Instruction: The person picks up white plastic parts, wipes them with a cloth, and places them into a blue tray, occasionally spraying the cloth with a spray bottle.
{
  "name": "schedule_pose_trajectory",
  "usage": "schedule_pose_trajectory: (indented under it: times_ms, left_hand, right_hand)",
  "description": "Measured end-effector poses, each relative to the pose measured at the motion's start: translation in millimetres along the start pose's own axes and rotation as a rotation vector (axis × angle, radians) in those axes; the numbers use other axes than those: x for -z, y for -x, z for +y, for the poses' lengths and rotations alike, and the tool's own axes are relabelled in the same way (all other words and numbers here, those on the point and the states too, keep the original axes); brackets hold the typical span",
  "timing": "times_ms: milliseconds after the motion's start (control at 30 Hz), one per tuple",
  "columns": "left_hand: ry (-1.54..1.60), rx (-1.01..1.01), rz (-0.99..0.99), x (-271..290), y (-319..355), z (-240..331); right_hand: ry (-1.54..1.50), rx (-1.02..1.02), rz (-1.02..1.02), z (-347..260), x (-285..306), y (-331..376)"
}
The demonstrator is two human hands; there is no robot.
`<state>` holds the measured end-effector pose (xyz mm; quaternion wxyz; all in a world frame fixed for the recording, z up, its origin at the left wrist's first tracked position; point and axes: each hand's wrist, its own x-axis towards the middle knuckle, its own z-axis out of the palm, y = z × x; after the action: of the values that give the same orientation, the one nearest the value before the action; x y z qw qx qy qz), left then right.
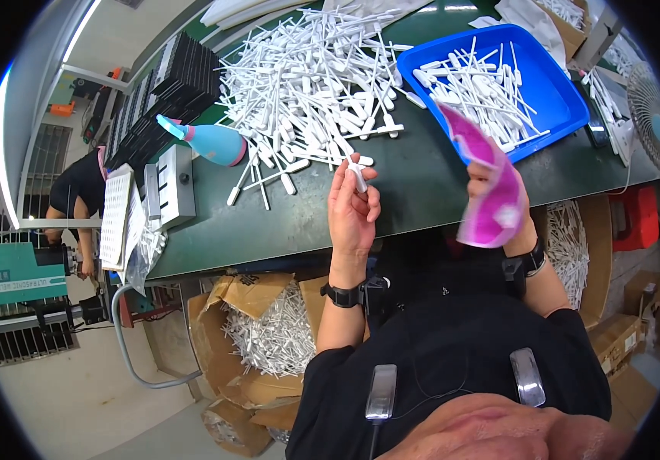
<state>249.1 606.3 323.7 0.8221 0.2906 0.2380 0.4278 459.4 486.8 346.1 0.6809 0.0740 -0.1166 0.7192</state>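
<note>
bench: green worktop (284, 222), big pile of white sticks (311, 84) on it, blue tray (552, 92) with more sticks at far right
left hand (351, 211): raised over bench edge, fingers pinched on one white stick (359, 175), stick upright near the pile
right hand (491, 192): closed round a pink cloth (491, 195), held up just in front of the tray
other: blue squeeze bulb (211, 142), cartons of sticks (272, 337) under bench
tip: looks like wipe-down; keep the pinch low on the stick, draw cloth along its full length
</note>
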Motion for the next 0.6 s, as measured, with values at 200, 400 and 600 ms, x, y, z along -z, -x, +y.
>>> schedule_pose_trajectory:
  times_ms: [200,400,600]
  left_hand:
    - [-0.060,-0.009,-0.037,-20,12,2]
    - [-0.544,-0.142,-0.102,-16,27,-41]
    - [-1.145,-0.165,-0.308,-41,62,-49]
  right_hand:
    - [-0.019,-0.108,-0.048,10,14,-5]
    - [1.155,0.181,0.348,56,-1,-12]
    - [0.889,0.242,0.479,36,-19,-46]
